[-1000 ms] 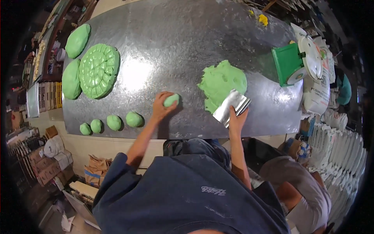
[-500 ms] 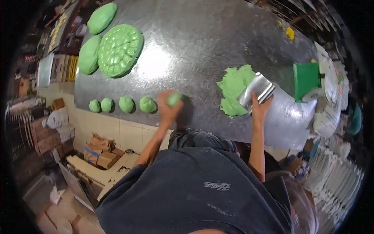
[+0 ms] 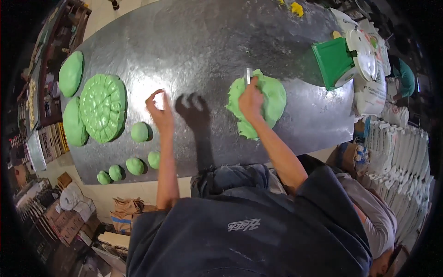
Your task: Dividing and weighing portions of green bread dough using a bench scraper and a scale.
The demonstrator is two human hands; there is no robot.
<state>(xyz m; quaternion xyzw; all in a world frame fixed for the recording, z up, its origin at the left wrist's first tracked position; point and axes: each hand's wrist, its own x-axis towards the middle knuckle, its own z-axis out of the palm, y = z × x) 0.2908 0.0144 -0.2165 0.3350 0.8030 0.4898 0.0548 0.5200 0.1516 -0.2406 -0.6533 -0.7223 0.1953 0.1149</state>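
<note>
My left hand (image 3: 160,111) hovers over the dark metal tabletop (image 3: 194,55), its fingers curved and apart with nothing between them. Just below and left of it rests a round green dough ball (image 3: 140,132). My right hand (image 3: 251,100) grips a metal dough scraper (image 3: 248,75), seen nearly edge-on over a spread green dough mass (image 3: 274,94). Toward the near edge sit smaller dough balls in a slanting row, one (image 3: 134,166) beside another (image 3: 154,159) partly behind my left forearm.
At the left lie a scored round of green dough (image 3: 104,108) and two smooth dough lumps (image 3: 71,74). A green scale (image 3: 333,63) with a pale round pan (image 3: 361,54) stands at the right, near white sacks (image 3: 371,94). Yellow scraps (image 3: 296,9) lie at the far edge.
My left hand has let go of a dough ball, now on the table, and lifted away. My right hand has brought the scraper over the dough, turned edge-on. The view has shifted.
</note>
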